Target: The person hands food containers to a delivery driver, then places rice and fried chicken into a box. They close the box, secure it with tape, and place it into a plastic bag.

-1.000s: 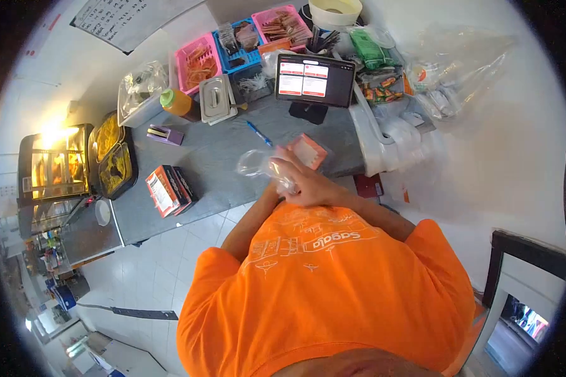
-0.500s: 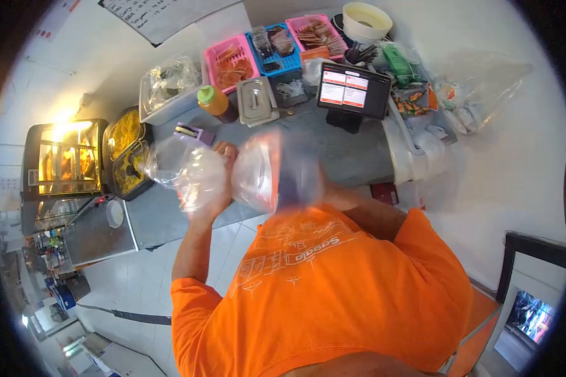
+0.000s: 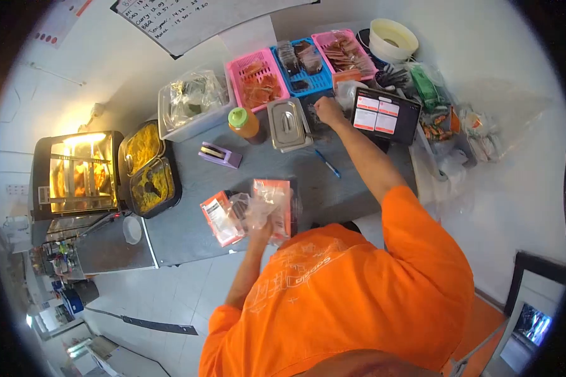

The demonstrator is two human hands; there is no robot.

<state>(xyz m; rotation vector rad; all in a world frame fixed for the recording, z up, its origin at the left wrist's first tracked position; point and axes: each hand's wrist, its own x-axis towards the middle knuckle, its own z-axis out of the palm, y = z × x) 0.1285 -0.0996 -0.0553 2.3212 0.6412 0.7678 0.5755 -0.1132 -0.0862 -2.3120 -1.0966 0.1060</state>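
Head view: grey worktop (image 3: 201, 188), matte, long rect. shape, crowded at the far edge. Left hand (image 3: 262, 230) closed round a crinkly clear plastic bag (image 3: 258, 204), thin and glossy, held just over the near edge of the worktop, in front of two orange-and-white cartons (image 3: 220, 217) w/ printed labels, text too small to read. Bag sits right against the cartons; can't tell if it touches them.

Right hand (image 3: 326, 110) reaches far across, arm stretched, fingers curled down into a dark tray of small white bits beside the steel lidded pan (image 3: 287, 124); whether it grips anything, can't tell. Blue pen (image 3: 327, 163) lies loose on the worktop under the forearm.

Nearby: squeeze bottle (image 3: 244, 124), orange w/ green cap; purple block (image 3: 219, 154); pink basket (image 3: 258, 80) and blue basket (image 3: 305, 63), slotted plastic, full of sachets; clear tub (image 3: 192, 100) w/ wrapped stuff; tablet (image 3: 385, 115) on a stand showing white panels w/ red headers, unreadable. Two dark oval pans of yellow food (image 3: 146, 166) by a lit warmer cabinet (image 3: 75, 173). Wall sheet (image 3: 201, 19) has handwritten lines, not legible. Orange shirt (image 3: 346, 289) shows a pale print, reversed, unreadable.
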